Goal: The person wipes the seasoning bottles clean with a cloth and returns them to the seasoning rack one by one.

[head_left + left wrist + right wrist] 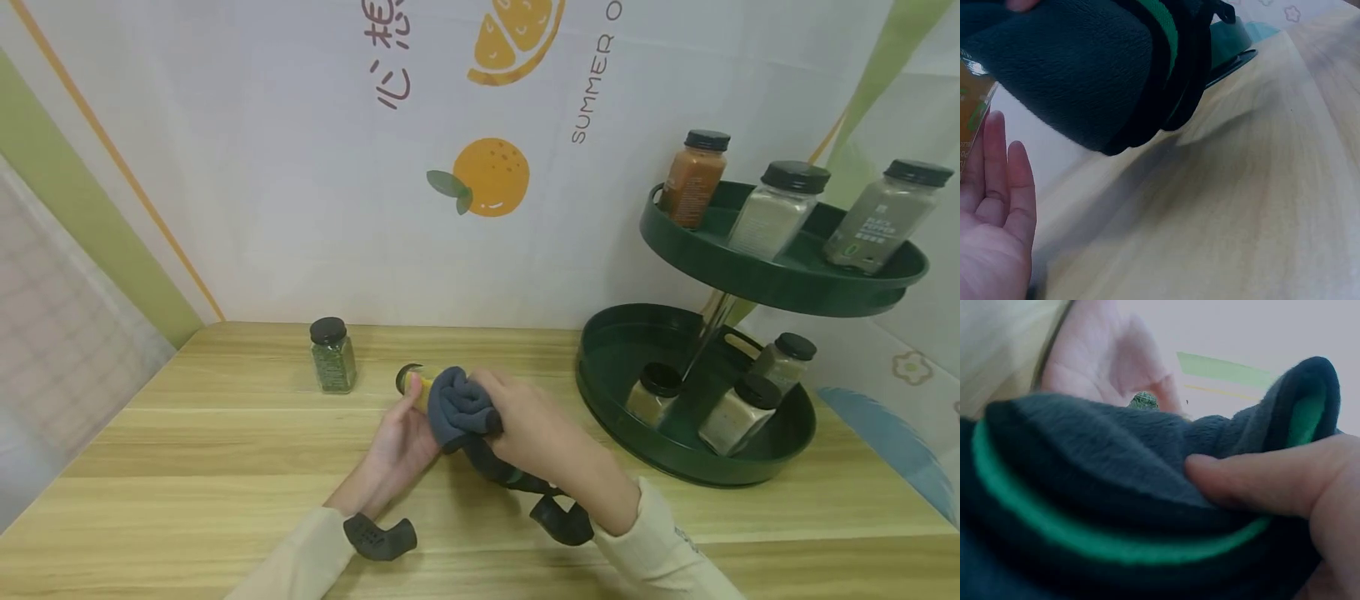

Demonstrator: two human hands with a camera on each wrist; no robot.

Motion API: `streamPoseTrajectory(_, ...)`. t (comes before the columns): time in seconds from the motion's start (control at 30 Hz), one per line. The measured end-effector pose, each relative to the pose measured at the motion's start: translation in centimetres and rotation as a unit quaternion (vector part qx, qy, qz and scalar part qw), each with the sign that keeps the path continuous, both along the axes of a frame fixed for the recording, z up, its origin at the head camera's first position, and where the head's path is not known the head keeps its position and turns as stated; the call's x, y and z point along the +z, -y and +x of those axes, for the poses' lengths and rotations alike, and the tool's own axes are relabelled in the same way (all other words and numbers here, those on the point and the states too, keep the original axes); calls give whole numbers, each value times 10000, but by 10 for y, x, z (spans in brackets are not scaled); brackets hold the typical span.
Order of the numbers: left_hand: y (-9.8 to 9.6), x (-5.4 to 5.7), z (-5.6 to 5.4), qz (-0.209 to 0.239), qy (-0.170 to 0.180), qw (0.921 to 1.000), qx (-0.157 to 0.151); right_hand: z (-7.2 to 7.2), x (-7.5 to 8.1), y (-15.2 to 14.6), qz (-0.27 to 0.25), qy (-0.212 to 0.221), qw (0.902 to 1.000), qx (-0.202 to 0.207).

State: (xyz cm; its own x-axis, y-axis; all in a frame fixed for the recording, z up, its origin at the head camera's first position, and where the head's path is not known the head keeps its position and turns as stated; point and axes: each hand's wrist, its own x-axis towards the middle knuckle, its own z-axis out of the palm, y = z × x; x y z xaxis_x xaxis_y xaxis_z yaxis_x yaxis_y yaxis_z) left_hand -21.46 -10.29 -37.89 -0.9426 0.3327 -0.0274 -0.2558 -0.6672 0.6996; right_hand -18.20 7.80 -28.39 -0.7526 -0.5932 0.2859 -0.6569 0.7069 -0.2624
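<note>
My left hand [397, 450] holds a spice jar [423, 390] with yellow contents, its dark lid toward the back left. In the left wrist view, only an edge of the jar [972, 106] shows beside the fingers. A bunched dark grey cloth [453, 408] with black and green edging is gripped by my right hand [536, 425]. The cloth overlaps the near end of the jar and hides it in the head view. In the right wrist view, the thumb presses into the folded cloth [1116, 437], and part of it hangs below the hand.
A jar of green herbs [334, 362] stands at the back left of the wooden table [187, 467]. To the right is a two-tier dark green rack [780, 283] with three spice jars on each tier. A printed curtain [300, 208] hangs behind the table.
</note>
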Motion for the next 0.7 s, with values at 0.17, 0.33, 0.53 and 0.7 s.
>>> streamPoseTrajectory(0.17,0,0,-1,7,-25,10000,-61,-5,-1,-5,249,174,9992,-244)
streamPoseTrajectory(0.33,2,-1,-1,346,-183,9989,-273,-9,0,-12,838,336,9931,-749)
streamPoseTrajectory(0.53,3,-2,-2,765,-134,9965,-301,-12,10,-21,1252,585,9813,-1341)
streamPoseTrajectory(0.7,3,-3,-2,721,-71,9972,-209,-14,17,-26,306,304,9897,-1362)
